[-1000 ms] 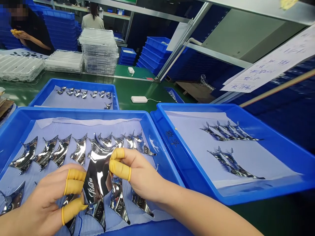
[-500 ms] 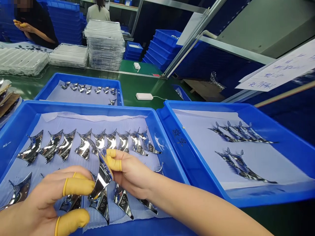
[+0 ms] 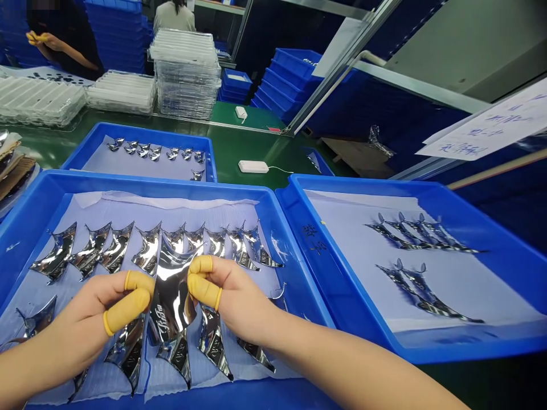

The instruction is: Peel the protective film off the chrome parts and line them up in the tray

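Note:
Between my two hands is a shiny curved chrome part with lettering near its lower left edge. My left hand pinches its left edge, thumb and forefinger in yellow finger cots. Opposite, my right hand grips the right edge, also with yellow cots on thumb and forefinger. The part is held above a blue tray lined with white paper. Rows of similar chrome parts lie on that paper, some partly hidden behind my hands and the held part.
A second blue tray on the right holds several chrome pieces. Behind, another blue tray carries small chrome pieces. Clear plastic trays are stacked on the green table, near a white device. A co-worker is at far left.
My left hand has moved right and closed on the part's left edge. The part has turned so that its broad lettered face shows. My right hand keeps its grip.

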Tool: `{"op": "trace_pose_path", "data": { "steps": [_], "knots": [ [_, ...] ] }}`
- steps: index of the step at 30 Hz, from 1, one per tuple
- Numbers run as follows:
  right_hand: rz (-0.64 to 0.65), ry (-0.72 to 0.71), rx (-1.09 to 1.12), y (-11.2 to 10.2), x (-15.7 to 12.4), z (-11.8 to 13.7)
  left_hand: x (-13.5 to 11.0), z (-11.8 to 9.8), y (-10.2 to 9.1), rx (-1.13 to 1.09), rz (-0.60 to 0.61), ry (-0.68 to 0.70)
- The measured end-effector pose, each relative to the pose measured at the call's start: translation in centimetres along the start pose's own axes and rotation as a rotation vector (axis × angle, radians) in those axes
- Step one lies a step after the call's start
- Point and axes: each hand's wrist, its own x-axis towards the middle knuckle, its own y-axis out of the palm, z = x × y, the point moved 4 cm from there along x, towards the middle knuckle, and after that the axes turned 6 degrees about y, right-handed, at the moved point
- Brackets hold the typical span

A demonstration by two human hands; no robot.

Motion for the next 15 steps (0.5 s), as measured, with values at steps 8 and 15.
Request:
{"op": "trace_pose_path", "data": {
  "steps": [8,15],
  "knots": [
    [0.000,-0.033,-0.051,0.5,-0.6,0.6,0.2,0.9,0.5,-0.302,0.060,-0.152],
    [0.056,0.090,0.119,0.8,-0.6,-0.1,0.4,1.3,0.9,-0.446,0.081,-0.277]
  ]
}}
